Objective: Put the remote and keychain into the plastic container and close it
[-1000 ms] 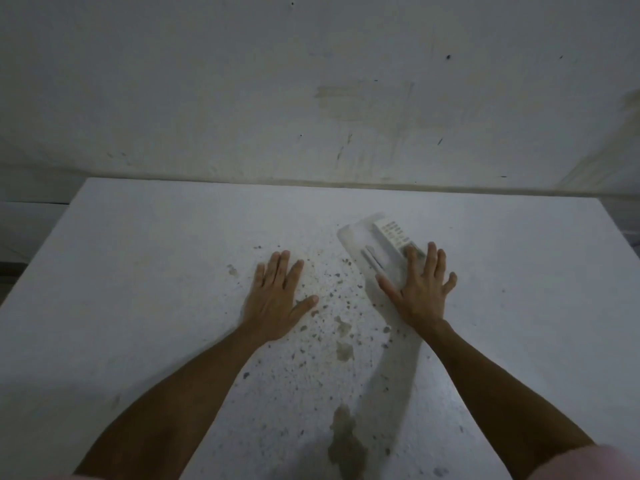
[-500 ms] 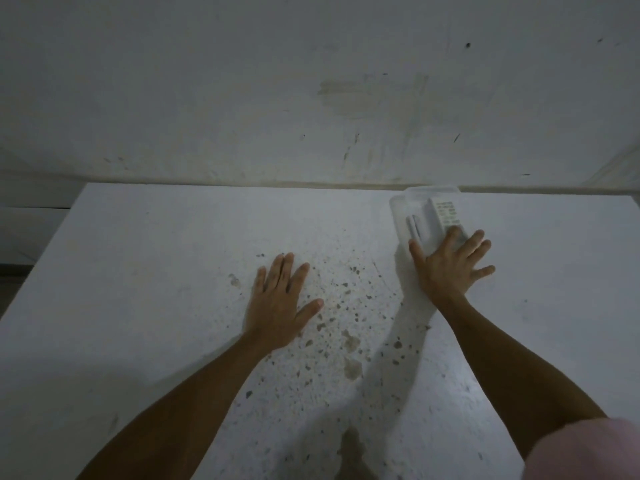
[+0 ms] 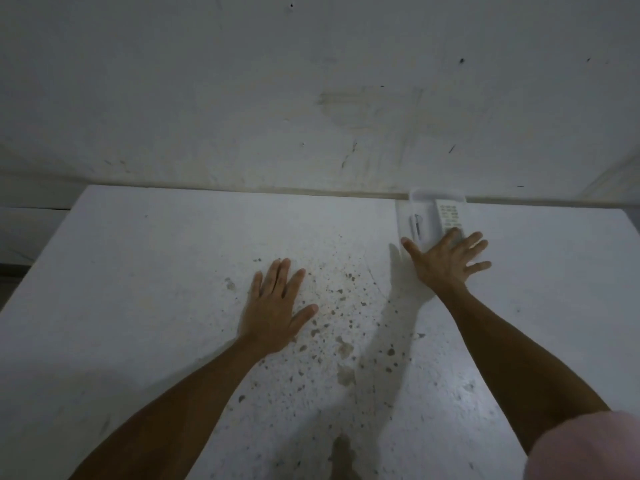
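Head view: plastic container [image 3: 420, 216] at the desk's [image 3: 173, 271] far edge against the wall, remote [image 3: 450, 214] and keychain [image 3: 415, 226] visible inside. Right hand [image 3: 446, 259] flat on its near end, fingers [image 3: 476, 242] apart. Left hand [image 3: 277, 306] flat on desk, fingers spread.

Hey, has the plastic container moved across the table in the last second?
Yes. The plastic container has slid away from the person under the right hand, from near the speckled middle of the table to its far edge by the wall.
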